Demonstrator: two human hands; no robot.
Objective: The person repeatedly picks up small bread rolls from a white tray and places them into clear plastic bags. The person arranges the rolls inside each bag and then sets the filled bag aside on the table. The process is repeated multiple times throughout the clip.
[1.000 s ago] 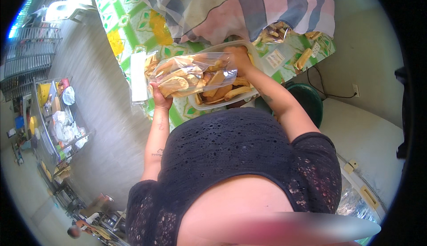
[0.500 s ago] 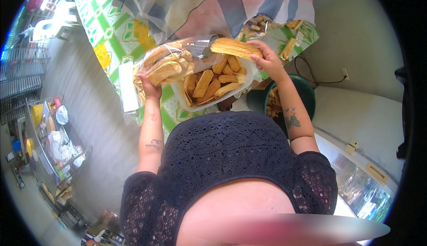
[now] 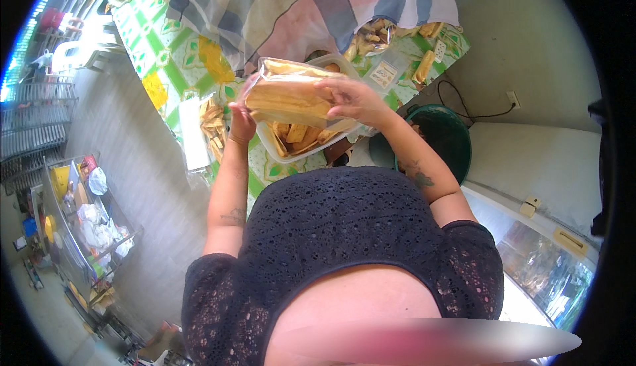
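Note:
A clear plastic bag (image 3: 288, 98) filled with long, flat, golden pieces that look baked or fried is held up in front of me. My left hand (image 3: 242, 119) grips its left end. At the other end my right hand (image 3: 354, 103) has its fingers bent against the bag, slightly blurred. Directly below, partly hidden by the bag, a translucent plastic tub (image 3: 291, 159) holds more golden pieces (image 3: 301, 139). Left of the tub, a heap of narrower golden strips (image 3: 213, 127) lies beside a white strip-shaped object (image 3: 192, 131).
A green patterned tablecloth (image 3: 255, 167) covers the table. Checked cloth (image 3: 311, 15) drapes over the far side. Another filled bag (image 3: 373, 37), a labelled packet (image 3: 385, 73) and a power strip (image 3: 439, 51) lie far right. A green bin (image 3: 454, 147) stands at the right.
My right hand has brought a single golden piece leftward to the bag, and that piece no longer shows apart. The bag has swung rightward over the tub, uncovering the strips at the left.

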